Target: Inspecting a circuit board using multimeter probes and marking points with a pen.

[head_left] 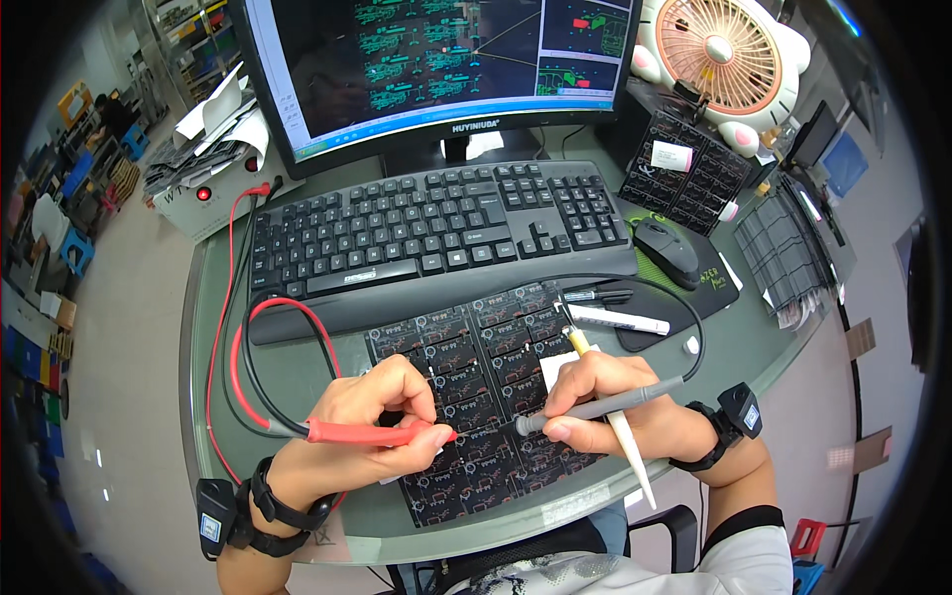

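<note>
Through the head view I see the left hand (365,405) pinched narrow around a red probe (365,434), and the right hand (643,416) curled closed on a grey probe (617,401) and a white stick (630,448) together. Both probe tips sit over the dark circuit-board panel (461,382), which lies by the near edge of the desk (580,508); I can't tell whether either tip touches it.

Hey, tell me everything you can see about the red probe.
The red probe is slim, smooth and plastic-looking, narrowing toward its right end. A cable meets its left end. The left hand grips it nearly level across the picture, its tip over the black circuit-board panel. Whether the tip touches the panel is too small to tell.
</note>
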Available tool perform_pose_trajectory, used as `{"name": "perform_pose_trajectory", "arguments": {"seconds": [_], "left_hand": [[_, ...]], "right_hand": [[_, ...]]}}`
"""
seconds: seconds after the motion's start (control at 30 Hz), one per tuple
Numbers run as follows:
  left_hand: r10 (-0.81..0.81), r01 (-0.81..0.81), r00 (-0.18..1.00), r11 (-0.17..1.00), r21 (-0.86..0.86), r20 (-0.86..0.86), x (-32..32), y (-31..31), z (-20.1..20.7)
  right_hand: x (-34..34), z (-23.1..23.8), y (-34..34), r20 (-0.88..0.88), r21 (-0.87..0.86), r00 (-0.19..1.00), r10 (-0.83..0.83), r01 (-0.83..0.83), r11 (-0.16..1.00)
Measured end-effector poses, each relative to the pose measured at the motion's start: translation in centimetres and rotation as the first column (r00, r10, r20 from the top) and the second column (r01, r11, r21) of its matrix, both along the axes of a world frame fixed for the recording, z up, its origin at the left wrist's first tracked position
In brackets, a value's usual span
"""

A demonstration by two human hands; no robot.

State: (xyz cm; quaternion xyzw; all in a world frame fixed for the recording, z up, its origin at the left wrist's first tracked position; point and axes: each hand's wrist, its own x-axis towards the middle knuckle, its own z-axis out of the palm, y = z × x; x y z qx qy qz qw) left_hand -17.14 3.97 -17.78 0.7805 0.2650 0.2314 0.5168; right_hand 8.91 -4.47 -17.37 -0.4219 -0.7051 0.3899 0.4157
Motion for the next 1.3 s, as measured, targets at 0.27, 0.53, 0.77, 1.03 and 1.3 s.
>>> {"name": "perform_pose_trajectory", "arguments": {"seconds": [0.27, 0.53, 0.77, 1.03, 1.3], "left_hand": [[0.029, -0.036, 0.998, 0.993, 0.116, 0.059, 0.13, -0.22, -0.56], [0.035, -0.040, 0.998, 0.994, 0.102, 0.048, 0.17, -0.22, -0.71], [0.029, -0.032, 0.999, 0.991, 0.132, 0.022, 0.15, -0.15, -0.78], [0.017, -0.019, 1.000, 0.989, 0.145, 0.020, 0.23, -0.13, -0.57], [0.017, -0.018, 1.000, 0.991, 0.131, 0.006, 0.24, -0.14, -0.58]], "right_hand": [[0.03, -0.11, 0.04, 0.002, 0.037, 1.000, 0.014, -0.014, 0.999], [-0.06, -0.18, 0.10, 0.009, 0.035, 1.000, 0.010, -0.011, 0.999], [0.28, 0.18, 0.24, 0.092, 0.078, 0.994, 0.057, -0.064, 0.995], [-0.12, 0.01, 0.00, 0.037, 0.059, 0.999, 0.001, -0.003, 0.998], [-0.20, 0.02, 0.02, 0.053, 0.064, 0.998, -0.022, 0.019, 0.998]]}}
